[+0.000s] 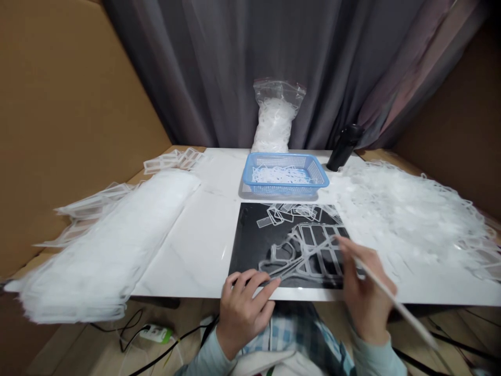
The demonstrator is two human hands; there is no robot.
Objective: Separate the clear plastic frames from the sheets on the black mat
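Note:
A black mat (pixel 250 235) lies on the white table top (pixel 188 245), with a clear plastic lattice of joined rectangular frames (pixel 313 256) spread over it. My left hand (pixel 245 308) is at the mat's near edge, its fingers resting on a strip of the lattice. My right hand (pixel 366 287) grips a long thin white rod (pixel 395 303), whose tip is hidden behind the fingers, and its fingertips are over the lattice's right side. Loose clear rectangular frames (pixel 289 213) lie at the mat's far end.
A blue plastic basket (pixel 285 175) of clear scraps stands beyond the mat, with a bulging plastic bag (pixel 276 122) behind it. A black bottle (pixel 344 149) lies tilted at the back. Stacked clear sheets (pixel 105 245) fill the left; a heap of film (pixel 410 219) fills the right.

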